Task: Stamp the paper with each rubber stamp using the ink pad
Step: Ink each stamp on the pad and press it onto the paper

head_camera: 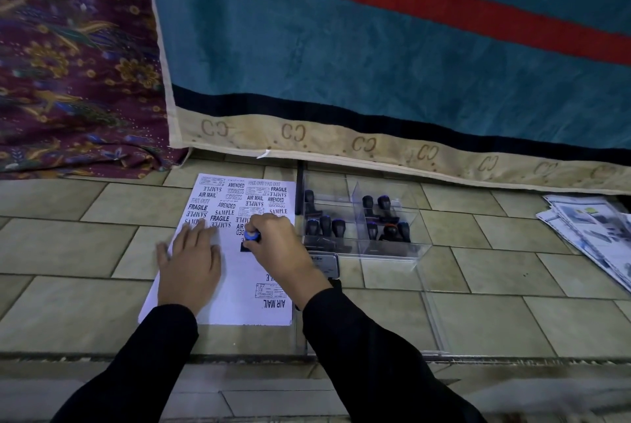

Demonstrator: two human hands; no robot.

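1. Rubber stamp (252, 237), blue-capped, centre of frame, base down on the paper (239, 282). Probably light and rigid. Best taken by its upright handle, where the right hand (273, 241) grips it with curled fingers.
2. Paper, a white sheet on the tiled floor (85, 252), upper half crowded with prints. Thin, limp and apt to slide. The left hand (191, 262) lies flat on its left side, fingers straight.
3. Ink pad (326, 264), just right of the paper, partly hidden by the right wrist.
4. Clear tray (392, 248), right of centre, holding spare stamps (326, 226) upright.

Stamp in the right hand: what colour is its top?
Blue, on the stamp; head view.
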